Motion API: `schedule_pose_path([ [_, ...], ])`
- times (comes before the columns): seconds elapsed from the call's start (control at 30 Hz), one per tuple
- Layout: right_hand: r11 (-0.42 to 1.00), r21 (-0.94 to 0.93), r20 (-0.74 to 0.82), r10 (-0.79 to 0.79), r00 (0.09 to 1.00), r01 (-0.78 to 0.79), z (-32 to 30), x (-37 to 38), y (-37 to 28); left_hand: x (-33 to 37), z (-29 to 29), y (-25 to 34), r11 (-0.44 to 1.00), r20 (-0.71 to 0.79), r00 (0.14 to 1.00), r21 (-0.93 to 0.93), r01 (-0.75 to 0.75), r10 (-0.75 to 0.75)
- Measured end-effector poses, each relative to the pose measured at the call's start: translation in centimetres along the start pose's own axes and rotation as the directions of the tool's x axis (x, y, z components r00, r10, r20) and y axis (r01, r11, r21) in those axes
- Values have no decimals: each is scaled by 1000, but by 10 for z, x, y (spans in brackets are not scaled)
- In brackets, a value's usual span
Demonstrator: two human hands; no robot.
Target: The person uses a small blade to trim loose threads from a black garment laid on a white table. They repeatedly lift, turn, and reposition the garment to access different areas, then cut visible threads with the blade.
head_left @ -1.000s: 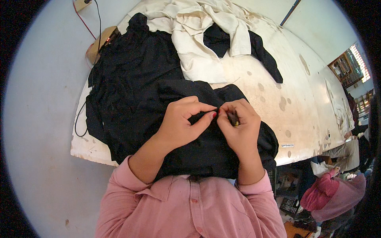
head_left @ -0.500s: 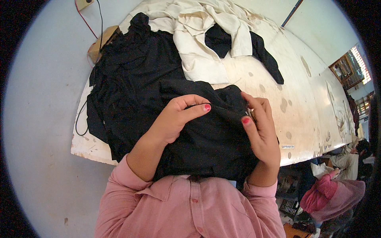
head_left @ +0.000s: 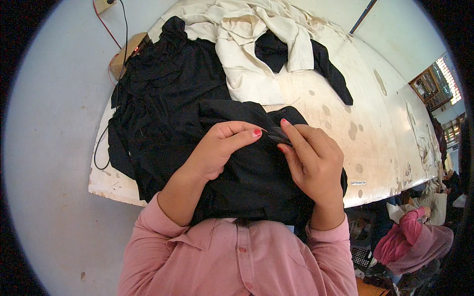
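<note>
A black garment (head_left: 247,172) lies across the near side of the table and over my lap. My left hand (head_left: 217,148) is closed in a pinch at a fold of it, thumb against forefinger; a thin strand seems to show at the fingertips. Just to the right, my right hand (head_left: 316,158) grips a small grey pointed tool, apparently thread snips (head_left: 280,134). The snips' tips point left, close to the left fingertips and over the black cloth. A small round button (head_left: 284,111) shows on the garment behind them.
More black cloth (head_left: 168,84) is heaped at the left, with cream garments (head_left: 252,54) behind. The pale, stained tabletop (head_left: 375,138) extends right. A cable (head_left: 101,160) hangs at the left edge near a brown box (head_left: 121,61). Another person (head_left: 414,241) sits at the lower right.
My right hand has moved left and turned, bringing the snips from inside the palm to beside the left fingertips. My left hand has hardly moved.
</note>
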State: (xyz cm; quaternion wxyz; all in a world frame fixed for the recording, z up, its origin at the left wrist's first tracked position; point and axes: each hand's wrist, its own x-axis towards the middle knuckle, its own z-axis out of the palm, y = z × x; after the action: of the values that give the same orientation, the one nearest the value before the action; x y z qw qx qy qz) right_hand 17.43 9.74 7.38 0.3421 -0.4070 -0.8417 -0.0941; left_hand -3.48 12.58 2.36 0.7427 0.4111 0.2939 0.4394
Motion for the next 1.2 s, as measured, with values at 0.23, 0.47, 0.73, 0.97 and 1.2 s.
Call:
schedule_pose_path([
  [0.23, 1000, -22, -10, -4, 1000, 4, -1, 1, -2, 1, 2, -2, 998, 16, 999, 41, -45, 44],
  [0.47, 998, 11, -57, -63, 996, 64, 9, 0, 6, 0, 2, -2, 997, 3, 999, 72, -35, 35],
  [0.73, 992, 124, -68, -29, 997, 38, 17, -1, 6, 1, 4, -4, 995, 14, 999, 92, -37, 36],
  [0.97, 647, 760, -276, 401, 874, -56, -1, -20, 9, 1, 5, -2, 990, -59, 998, 136, -30, 39],
  [1.2, 925, 335, 8, 188, 982, -180, -2, -10, 17, 0, 7, -2, 990, -60, 998, 139, -17, 26],
])
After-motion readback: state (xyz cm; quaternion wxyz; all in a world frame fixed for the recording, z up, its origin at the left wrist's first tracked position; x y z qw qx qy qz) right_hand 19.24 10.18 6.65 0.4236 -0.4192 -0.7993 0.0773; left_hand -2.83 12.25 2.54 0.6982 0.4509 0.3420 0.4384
